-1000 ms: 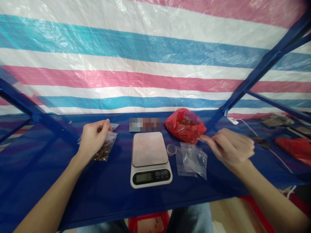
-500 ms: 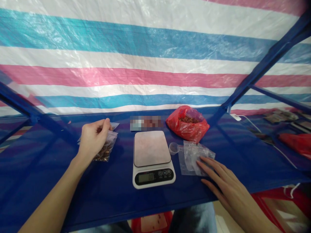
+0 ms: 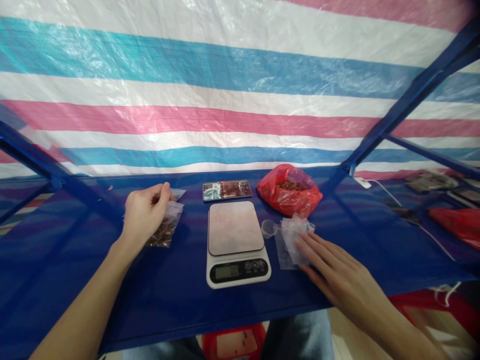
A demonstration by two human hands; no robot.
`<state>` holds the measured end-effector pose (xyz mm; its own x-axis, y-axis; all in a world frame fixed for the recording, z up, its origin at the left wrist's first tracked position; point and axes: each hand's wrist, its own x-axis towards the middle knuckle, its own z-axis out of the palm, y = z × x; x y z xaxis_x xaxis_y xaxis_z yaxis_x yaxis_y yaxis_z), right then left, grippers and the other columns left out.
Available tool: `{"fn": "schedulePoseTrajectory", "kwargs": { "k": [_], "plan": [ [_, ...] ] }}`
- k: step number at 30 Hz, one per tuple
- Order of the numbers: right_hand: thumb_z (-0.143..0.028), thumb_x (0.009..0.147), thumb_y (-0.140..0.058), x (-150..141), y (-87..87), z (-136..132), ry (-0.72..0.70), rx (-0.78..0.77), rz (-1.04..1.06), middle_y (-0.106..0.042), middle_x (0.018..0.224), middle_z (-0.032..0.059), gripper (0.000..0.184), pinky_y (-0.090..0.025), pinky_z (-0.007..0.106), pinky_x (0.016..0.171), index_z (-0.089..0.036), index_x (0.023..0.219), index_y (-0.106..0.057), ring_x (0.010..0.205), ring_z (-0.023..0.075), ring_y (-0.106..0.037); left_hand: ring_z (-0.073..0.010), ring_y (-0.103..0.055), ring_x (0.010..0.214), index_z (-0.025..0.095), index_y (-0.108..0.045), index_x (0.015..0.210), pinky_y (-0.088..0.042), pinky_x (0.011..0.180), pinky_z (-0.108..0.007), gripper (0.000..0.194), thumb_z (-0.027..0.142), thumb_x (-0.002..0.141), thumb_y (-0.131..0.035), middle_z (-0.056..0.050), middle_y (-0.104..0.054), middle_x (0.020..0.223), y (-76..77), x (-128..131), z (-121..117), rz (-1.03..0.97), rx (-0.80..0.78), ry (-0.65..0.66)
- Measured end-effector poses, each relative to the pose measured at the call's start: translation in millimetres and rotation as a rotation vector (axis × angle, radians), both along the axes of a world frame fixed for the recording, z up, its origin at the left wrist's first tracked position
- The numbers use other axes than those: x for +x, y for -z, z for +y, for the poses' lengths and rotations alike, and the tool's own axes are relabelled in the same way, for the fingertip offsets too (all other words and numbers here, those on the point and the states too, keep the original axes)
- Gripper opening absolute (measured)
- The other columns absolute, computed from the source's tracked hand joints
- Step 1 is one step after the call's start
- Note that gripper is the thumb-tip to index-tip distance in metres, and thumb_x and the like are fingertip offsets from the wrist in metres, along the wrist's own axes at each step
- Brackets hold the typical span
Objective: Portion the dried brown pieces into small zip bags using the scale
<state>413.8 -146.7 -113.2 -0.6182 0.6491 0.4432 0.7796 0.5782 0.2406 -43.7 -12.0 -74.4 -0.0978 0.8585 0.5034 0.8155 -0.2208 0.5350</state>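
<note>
My left hand [image 3: 145, 211] is closed at the left, thumb against curled index finger, over a small clear zip bag [image 3: 167, 227] of brown dried pieces. Whatever its fingers hold, if anything, is hidden. The corner of another clear bag shows behind it. My right hand [image 3: 332, 262] is open, fingers stretched out and their tips lying on a stack of flat, empty zip bags [image 3: 294, 242]. Between my hands stands a white kitchen scale [image 3: 236, 230] with a bare plate; its display appears to read 0.0. A small clear plastic scoop [image 3: 268, 229] lies between scale and bags.
Behind the stack sits an open red plastic bag [image 3: 287, 192] full of brown pieces. A phone [image 3: 227, 190] lies behind the scale. Blue metal posts [image 3: 397, 105] and a striped sheet [image 3: 210, 120] bound the blue table [image 3: 180, 305]. A white cable [image 3: 390, 192] runs at right.
My right hand has moved left across the empty bags, and the upper ones have shifted left into a tighter stack. My left hand stays over the filled bag.
</note>
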Motion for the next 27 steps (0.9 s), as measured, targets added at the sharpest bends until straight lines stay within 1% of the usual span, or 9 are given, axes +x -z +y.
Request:
{"fn": "schedulePoseTrajectory", "kwargs": {
  "k": [3, 6, 12, 15, 17, 20, 22, 24, 27],
  "plan": [
    [-0.038, 0.115, -0.041, -10, 5.8, 4, -0.022, -0.034, -0.037, -0.07, 0.148, 0.0142, 0.047, -0.064, 0.046, 0.098, -0.014, 0.147, -0.064, 0.129, 0.0315, -0.072, -0.0172, -0.053, 0.053, 0.022, -0.063, 0.067, -0.033, 0.06, -0.032, 0.05, 0.054, 0.101, -0.044, 0.001, -0.051, 0.054, -1.0, -6, 0, 0.055, -0.031, -0.006],
    [-0.039, 0.115, -0.04, -10, 1.2, 4, -0.048, -0.039, -0.028, -0.072, 0.144, 0.0149, 0.047, -0.065, 0.044, 0.094, -0.012, 0.145, -0.065, 0.123, 0.0301, -0.075, -0.0192, -0.056, 0.058, 0.022, -0.066, 0.074, -0.033, 0.062, -0.032, 0.052, 0.054, 0.104, -0.039, 0.0, -0.054, 0.057, -4.4, -10, 1, 0.162, -0.116, 0.053],
    [-0.019, 0.107, -0.055, -8, -56.4, 27, -0.116, 0.004, 0.325, -0.083, 0.117, 0.0094, 0.029, -0.063, 0.038, 0.092, -0.021, 0.128, -0.075, 0.103, 0.0247, -0.08, -0.0218, -0.068, 0.088, 0.023, -0.074, 0.101, -0.047, 0.08, -0.03, 0.039, 0.052, 0.103, -0.048, -0.004, -0.073, 0.102, -7.3, -18, 9, 0.252, -0.196, 0.321],
    [-0.025, 0.111, -0.048, -22, -84.6, 67, -0.069, 0.009, 0.611, -0.082, 0.105, 0.0105, 0.032, -0.061, 0.041, 0.088, -0.021, 0.113, -0.079, 0.095, 0.0254, -0.078, -0.0223, -0.069, 0.091, 0.023, -0.075, 0.104, -0.049, 0.083, -0.03, 0.036, 0.05, 0.1, -0.052, -0.005, -0.073, 0.103, -2.9, -33, 13, 0.27, -0.185, 0.315],
    [-0.035, 0.114, -0.044, -35, -91.5, 100, -0.057, -0.057, 0.802, -0.079, 0.094, 0.0096, 0.041, -0.06, 0.039, 0.079, -0.019, 0.101, -0.079, 0.083, 0.0227, -0.075, -0.0223, -0.069, 0.089, 0.022, -0.077, 0.103, -0.051, 0.081, -0.03, 0.036, 0.051, 0.097, -0.056, -0.006, -0.074, 0.101, 1.0, -44, 15, 0.249, -0.209, 0.288],
    [-0.046, 0.114, -0.043, -50, -81.7, 146, -0.069, -0.16, 1.016, -0.076, 0.083, 0.0059, 0.047, -0.055, 0.033, 0.065, -0.021, 0.094, -0.076, 0.066, 0.018, -0.068, -0.0252, -0.069, 0.097, 0.023, -0.08, 0.105, -0.053, 0.085, -0.031, 0.043, 0.062, 0.09, -0.065, -0.008, -0.075, 0.108, 6.3, -58, 18, 0.194, -0.251, 0.291],
    [-0.047, 0.113, -0.044, -52, -66.4, 164, -0.066, -0.122, 1.019, -0.076, 0.086, 0.0066, 0.048, -0.057, 0.035, 0.073, -0.022, 0.083, -0.072, 0.076, 0.0201, -0.071, -0.0279, -0.068, 0.104, 0.026, -0.083, 0.108, -0.053, 0.093, -0.035, 0.048, 0.067, 0.087, -0.068, -0.008, -0.074, 0.112, 9.0, -62, 20, 0.205, -0.268, 0.321],
    [-0.044, 0.113, -0.046, -48, -49.8, 171, -0.069, -0.055, 0.947, -0.077, 0.092, 0.0089, 0.047, -0.057, 0.039, 0.084, -0.022, 0.08, -0.071, 0.089, 0.0237, -0.074, -0.0295, -0.067, 0.106, 0.03, -0.084, 0.113, -0.052, 0.096, -0.038, 0.049, 0.07, 0.089, -0.066, -0.008, -0.073, 0.112, 11.2, -62, 20, 0.253, -0.297, 0.343],
    [-0.036, 0.112, -0.047, -37, -31.8, 169, -0.083, 0.007, 0.846, -0.077, 0.094, 0.0099, 0.038, -0.055, 0.041, 0.086, -0.02, 0.095, -0.077, 0.09, 0.0253, -0.073, -0.0308, -0.065, 0.106, 0.033, -0.083, 0.117, -0.051, 0.096, -0.041, 0.049, 0.07, 0.094, -0.06, -0.008, -0.071, 0.111, 14.0, -58, 20, 0.307, -0.334, 0.337]
  ]
}}
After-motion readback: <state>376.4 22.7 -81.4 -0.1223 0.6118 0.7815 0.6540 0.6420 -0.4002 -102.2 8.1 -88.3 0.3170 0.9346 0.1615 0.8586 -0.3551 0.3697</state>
